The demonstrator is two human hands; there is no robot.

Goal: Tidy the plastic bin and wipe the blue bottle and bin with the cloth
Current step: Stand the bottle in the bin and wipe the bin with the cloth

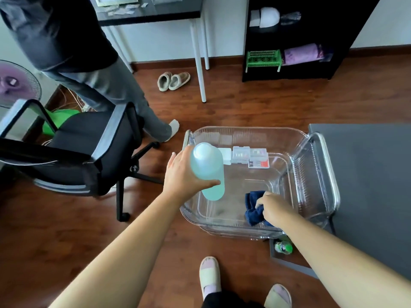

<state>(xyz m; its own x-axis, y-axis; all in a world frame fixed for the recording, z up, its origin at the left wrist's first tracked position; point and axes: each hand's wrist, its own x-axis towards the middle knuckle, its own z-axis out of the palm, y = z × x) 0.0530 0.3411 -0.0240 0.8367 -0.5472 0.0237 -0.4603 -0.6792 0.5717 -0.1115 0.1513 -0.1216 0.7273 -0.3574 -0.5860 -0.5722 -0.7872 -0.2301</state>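
Bottle job: gripped the blue bottle [208, 167] in the left hand [184, 174], standing up tall, over the left side of the bin [327, 156]. Squeezed the cloth [252, 207] in the right hand [272, 207], fingers curled, low inside the bin, just right of the bottle's bottom end.

One clear bin [329, 174], one blue bottle [208, 170], one dark cloth [252, 207]. Small boxes [240, 154] next: one, two, three of them. Two fluffy slippers [173, 81], two sandals [209, 274], so four bits of footwear. One office chair [84, 147], one fan [15, 83], and one green bottle [283, 247].
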